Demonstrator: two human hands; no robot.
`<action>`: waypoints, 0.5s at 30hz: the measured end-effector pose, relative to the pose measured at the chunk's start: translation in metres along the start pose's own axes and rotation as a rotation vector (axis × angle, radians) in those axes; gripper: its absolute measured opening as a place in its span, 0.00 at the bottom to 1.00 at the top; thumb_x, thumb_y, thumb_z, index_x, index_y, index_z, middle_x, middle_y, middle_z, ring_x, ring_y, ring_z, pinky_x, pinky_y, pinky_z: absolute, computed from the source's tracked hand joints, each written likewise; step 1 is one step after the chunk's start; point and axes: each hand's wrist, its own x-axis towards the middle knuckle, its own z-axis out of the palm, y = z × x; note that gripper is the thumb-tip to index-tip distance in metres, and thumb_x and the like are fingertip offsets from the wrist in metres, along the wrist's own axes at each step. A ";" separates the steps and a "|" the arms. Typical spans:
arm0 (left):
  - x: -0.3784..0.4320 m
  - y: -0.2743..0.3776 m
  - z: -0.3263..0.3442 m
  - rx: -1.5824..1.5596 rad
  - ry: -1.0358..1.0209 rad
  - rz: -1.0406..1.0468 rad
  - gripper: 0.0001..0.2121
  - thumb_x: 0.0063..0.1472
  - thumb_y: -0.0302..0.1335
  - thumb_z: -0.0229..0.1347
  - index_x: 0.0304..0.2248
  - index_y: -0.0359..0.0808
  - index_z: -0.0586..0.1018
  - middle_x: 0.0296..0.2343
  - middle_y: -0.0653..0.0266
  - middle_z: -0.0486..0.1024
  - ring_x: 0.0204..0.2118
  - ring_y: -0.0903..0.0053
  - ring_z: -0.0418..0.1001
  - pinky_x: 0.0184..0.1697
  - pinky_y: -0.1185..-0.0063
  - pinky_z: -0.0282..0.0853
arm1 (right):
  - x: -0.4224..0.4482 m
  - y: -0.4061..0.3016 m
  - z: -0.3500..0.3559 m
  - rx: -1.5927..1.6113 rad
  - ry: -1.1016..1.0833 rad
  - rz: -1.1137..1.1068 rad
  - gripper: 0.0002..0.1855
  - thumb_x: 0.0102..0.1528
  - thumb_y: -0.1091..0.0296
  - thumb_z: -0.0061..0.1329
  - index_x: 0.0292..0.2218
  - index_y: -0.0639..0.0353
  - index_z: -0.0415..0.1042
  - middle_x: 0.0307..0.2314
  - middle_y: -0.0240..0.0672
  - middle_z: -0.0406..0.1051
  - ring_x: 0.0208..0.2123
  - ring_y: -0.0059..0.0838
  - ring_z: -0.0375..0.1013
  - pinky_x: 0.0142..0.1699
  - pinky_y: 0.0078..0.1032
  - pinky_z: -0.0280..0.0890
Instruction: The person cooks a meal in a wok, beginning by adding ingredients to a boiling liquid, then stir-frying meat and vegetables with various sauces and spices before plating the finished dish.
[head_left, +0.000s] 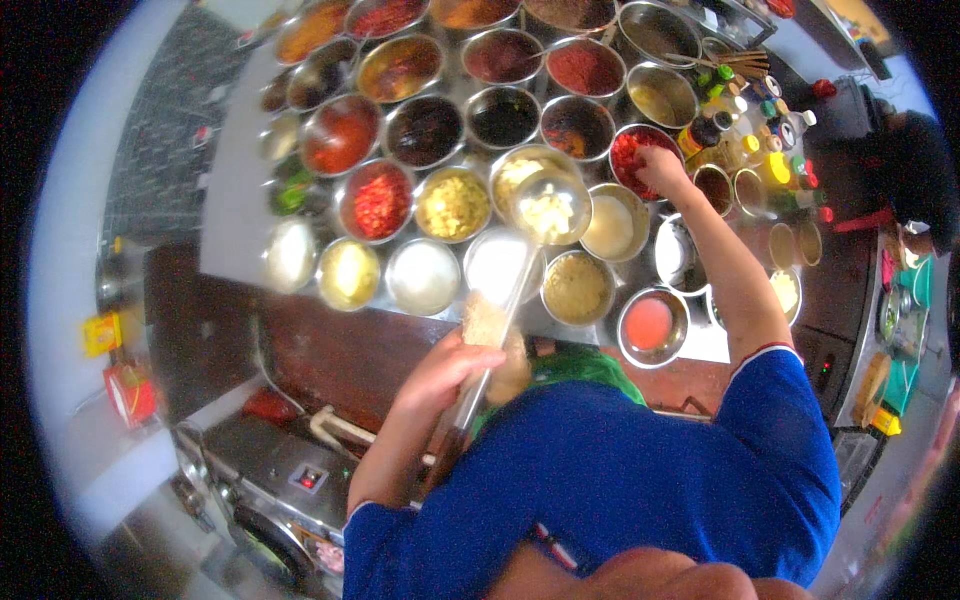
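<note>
My left hand (454, 371) grips the long metal handle (504, 307) of a ladle. The ladle's bowl (551, 210) holds pale chopped pieces and hangs over the steel bowls, partly covering a bowl of similar pale pieces (521, 172). Farther right, my right hand (661, 171) reaches into a steel bowl of chopped red chillies (634, 150). Its fingers are bent down at the chillies, and I cannot tell whether they pinch any. Beside that bowl stands one with a pale, creamy filling (613, 225).
Rows of steel bowls hold sauces and seasonings, including red powder (585, 67), dark liquid (502, 118) and white grains (424, 276). Several capped bottles (750, 142) crowd the right side. A bowl with pink content (649, 324) sits at the near edge. A dark-clothed person (919, 180) is at far right.
</note>
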 end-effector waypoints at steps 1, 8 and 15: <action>0.002 0.002 0.004 -0.007 -0.011 -0.006 0.21 0.51 0.24 0.63 0.45 0.28 0.73 0.34 0.62 0.77 0.35 0.77 0.76 0.40 0.79 0.71 | -0.002 -0.001 -0.007 0.038 -0.026 0.015 0.18 0.43 0.73 0.47 0.39 0.56 0.74 0.32 0.52 0.73 0.37 0.56 0.71 0.44 0.44 0.66; 0.013 0.024 0.042 -0.076 -0.137 0.039 0.18 0.53 0.25 0.59 0.44 0.31 0.74 0.33 0.63 0.77 0.34 0.78 0.75 0.39 0.81 0.71 | -0.022 -0.026 -0.042 1.094 -0.101 0.290 0.12 0.50 0.68 0.56 0.37 0.64 0.74 0.26 0.34 0.75 0.29 0.24 0.74 0.36 0.22 0.69; 0.051 0.014 0.046 -0.026 -0.144 0.018 0.19 0.52 0.23 0.59 0.45 0.32 0.74 0.35 0.65 0.75 0.36 0.80 0.74 0.39 0.82 0.70 | -0.045 -0.103 -0.076 0.468 0.059 -0.207 0.13 0.57 0.67 0.47 0.41 0.64 0.74 0.31 0.43 0.75 0.33 0.29 0.77 0.40 0.25 0.70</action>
